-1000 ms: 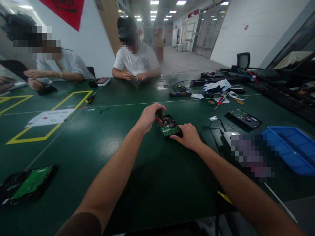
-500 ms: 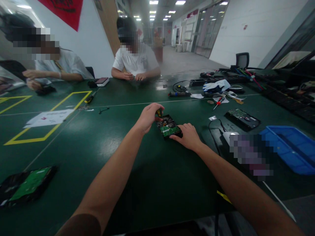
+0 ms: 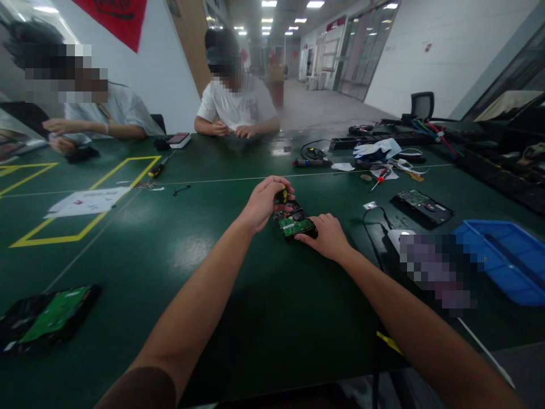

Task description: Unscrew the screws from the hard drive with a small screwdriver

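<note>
At the near left corner of the worktop (image 3: pixel 276 318): a spare drive (image 3: pixel 46 321), green board up. Farther back on the left, a yellow taped rectangle (image 3: pixel 46 242) with a white sheet (image 3: pixel 87 200) across its far side. Just past its far right corner, a yellow-and-black driver (image 3: pixel 158 167). Along the far edge, two co-workers seated, hands on the top.

In the middle of the worktop, grips a small screwdriver (image 3: pixel 281 196) in the left hand (image 3: pixel 264 203). Fingers clenched round the handle, with only a yellow-and-black part showing between thumb and fingertips. Holds it over the far left corner of the hard drive (image 3: pixel 293 222). Tip hidden behind the fingers, so cannot tell whether touching.

Hard drive flat on the worktop, green circuit board up, directly below that grip and just to its right, between the two hands.

Clamps the drive's near right corner with the right hand (image 3: pixel 327 237), palm down, fingers bent over the edge, holding the casing against the top.

Right of that hand, a black cable (image 3: pixel 374 218) curling toward the near edge. Beyond it, a third drive (image 3: pixel 422 205), board up, well apart from the held one. At the right edge, a blue tray (image 3: pixel 511 267). Toward the far right corner, a red-handled tool (image 3: pixel 380 177) among scraps of paper, and a black cylindrical tool (image 3: pixel 311 163) lying on its side.
</note>
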A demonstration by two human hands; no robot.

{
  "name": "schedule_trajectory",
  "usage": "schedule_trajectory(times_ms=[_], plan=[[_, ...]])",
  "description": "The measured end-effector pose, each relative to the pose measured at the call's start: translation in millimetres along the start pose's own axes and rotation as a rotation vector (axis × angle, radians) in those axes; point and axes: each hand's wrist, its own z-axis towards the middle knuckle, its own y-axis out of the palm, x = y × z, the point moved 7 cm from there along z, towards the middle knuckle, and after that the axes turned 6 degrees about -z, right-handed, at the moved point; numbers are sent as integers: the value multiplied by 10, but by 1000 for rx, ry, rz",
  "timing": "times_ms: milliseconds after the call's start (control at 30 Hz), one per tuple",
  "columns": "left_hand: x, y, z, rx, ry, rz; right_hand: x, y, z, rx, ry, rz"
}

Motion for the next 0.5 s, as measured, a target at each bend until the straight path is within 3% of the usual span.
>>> schedule_trajectory(times_ms=[233, 500], plan=[[-16, -120, 56, 83, 32, -43, 1, 5, -3, 6, -2, -1], [-15, -76, 42, 20, 48, 19, -14, -14, -7, 4, -2, -11]])
